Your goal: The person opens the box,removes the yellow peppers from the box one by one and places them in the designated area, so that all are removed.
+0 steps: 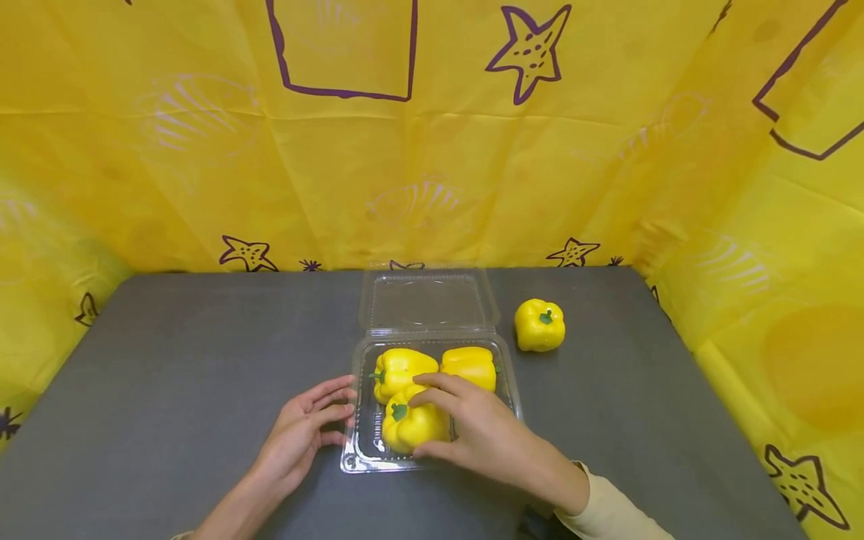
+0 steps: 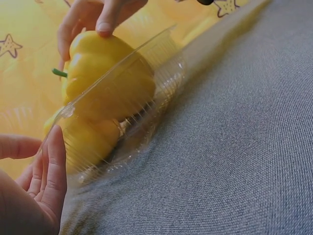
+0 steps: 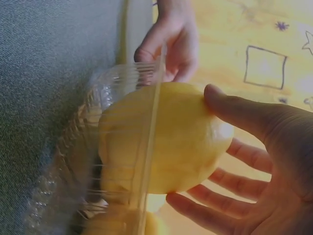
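Note:
A clear plastic clamshell container (image 1: 364,442) lies on the table with its lid folded back. Three yellow bell peppers sit in its base: one at the back left (image 1: 405,367), one at the back right (image 1: 469,366), and a front one (image 1: 418,427) with its green stem turned left. Around this front pepper my right hand (image 1: 482,427) curls, thumb on the near side and fingers on the far side. With fingers nearly straight, my left hand (image 1: 304,431) touches the container's left rim. The wrist views show the front pepper (image 2: 105,73) rising above the container's wall.
Another yellow bell pepper (image 1: 539,325) stands on the dark grey table (image 1: 223,360), right of the open lid (image 1: 432,300). Behind the table and along its sides hangs yellow cloth (image 1: 459,150) printed with starfish and fish.

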`<state>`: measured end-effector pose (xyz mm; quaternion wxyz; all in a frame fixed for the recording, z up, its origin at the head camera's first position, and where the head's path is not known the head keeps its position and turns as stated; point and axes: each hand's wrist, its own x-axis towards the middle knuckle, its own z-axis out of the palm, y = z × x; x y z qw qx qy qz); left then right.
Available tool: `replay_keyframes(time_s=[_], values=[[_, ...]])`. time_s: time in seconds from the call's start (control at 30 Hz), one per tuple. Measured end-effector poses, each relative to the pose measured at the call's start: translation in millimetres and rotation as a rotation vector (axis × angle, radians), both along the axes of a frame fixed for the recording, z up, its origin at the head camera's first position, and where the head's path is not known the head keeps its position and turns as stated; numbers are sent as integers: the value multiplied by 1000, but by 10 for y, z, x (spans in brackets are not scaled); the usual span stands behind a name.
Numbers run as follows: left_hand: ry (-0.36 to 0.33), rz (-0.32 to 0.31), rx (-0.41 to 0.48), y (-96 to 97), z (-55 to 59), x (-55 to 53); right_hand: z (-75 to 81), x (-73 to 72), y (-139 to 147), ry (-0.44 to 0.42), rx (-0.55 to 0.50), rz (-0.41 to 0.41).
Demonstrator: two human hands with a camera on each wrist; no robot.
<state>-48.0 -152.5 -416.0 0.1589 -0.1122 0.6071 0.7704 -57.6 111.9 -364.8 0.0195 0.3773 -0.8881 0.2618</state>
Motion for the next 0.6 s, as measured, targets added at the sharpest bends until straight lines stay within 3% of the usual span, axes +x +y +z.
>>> replay_keyframes(time_s=[0.4, 0.6], values=[[-9, 15, -8, 10, -2, 4, 116, 1, 101, 3, -70, -16], [-6, 9, -7, 9, 1, 3, 155, -21, 172, 43, -104, -9]])
